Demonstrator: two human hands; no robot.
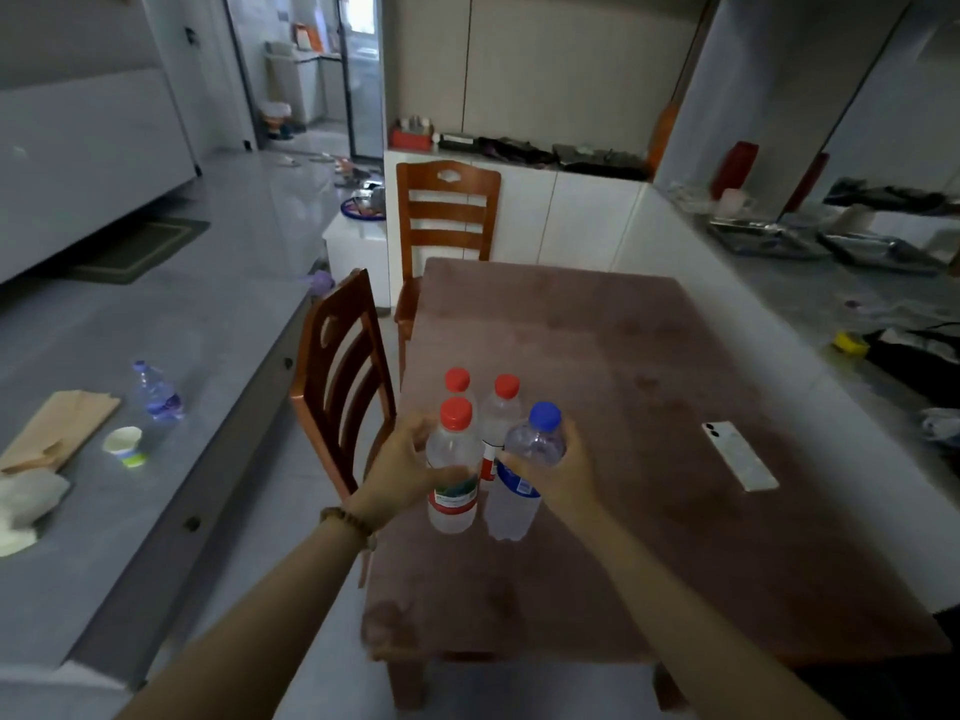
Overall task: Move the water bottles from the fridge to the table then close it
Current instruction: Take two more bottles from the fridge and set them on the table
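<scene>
Both hands out over the near-left part of the tabletop (649,407), one bottle each.

- Left hand (402,459): fingers (418,431) curled round the upper body of a red-capped bottle (453,498), thumb across the front just above the label.
- Right hand (558,470): wrapped round the shoulder of a blue-capped bottle (511,511), holding from its right side.
- The held pair sit side by side, nearly touching. Long axes close to upright; the blue one's cap leans a little to the right.
- Bases are low at the tabletop. Cannot tell whether they rest on it or hang just clear.
- Two red-capped bottles (498,418) stand upright on the tabletop directly behind the held pair, close enough that the four read as one cluster.

Key relation: the tabletop lies straight below both bottles, along their long axes, so the set-down looks like a short vertical lowering, then letting go sideways, left hand to the left, right hand to the right. The standing pair is just beyond the knuckles, so pushing forward risks knocking them. The left bottle is also near the tabletop's left edge, beside a wooden chair (343,376).

Elsewhere: a phone (740,456) lies flat well to the right. Another bottle (156,392) stands on the grey counter (208,314) far left.

The fridge is not identifiable in view; judged step: placing bottles, door closing yet to come.
</scene>
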